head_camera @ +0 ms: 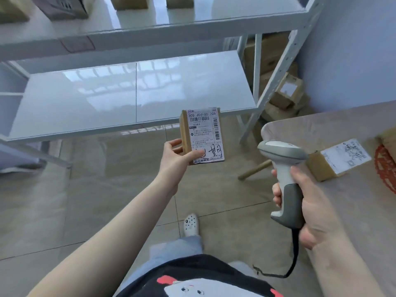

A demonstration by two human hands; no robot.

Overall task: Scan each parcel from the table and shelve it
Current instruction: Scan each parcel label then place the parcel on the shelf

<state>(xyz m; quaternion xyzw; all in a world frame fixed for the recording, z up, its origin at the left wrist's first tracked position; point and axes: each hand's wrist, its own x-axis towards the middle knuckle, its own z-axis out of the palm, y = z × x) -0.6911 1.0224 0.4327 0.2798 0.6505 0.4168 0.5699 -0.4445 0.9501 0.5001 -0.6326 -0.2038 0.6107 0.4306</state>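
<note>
My left hand [174,156] grips a small cardboard parcel [203,133] by its lower left corner, thumb on the white shipping label, which faces me. It hangs in the air just in front of the lower white shelf [107,99]. My right hand [308,202] holds a grey and white barcode scanner [282,168] by its handle, head pointing left towards the parcel, a hand's width away. Another labelled parcel [336,161] lies on the table [321,133] at the right.
The white metal rack has an upper shelf [192,18] with several boxes at its back. More cardboard boxes [285,93] are piled on the floor behind the rack's right leg. The scanner's black cable [293,260] hangs down. My foot in a white clog [191,225] stands on the tiled floor.
</note>
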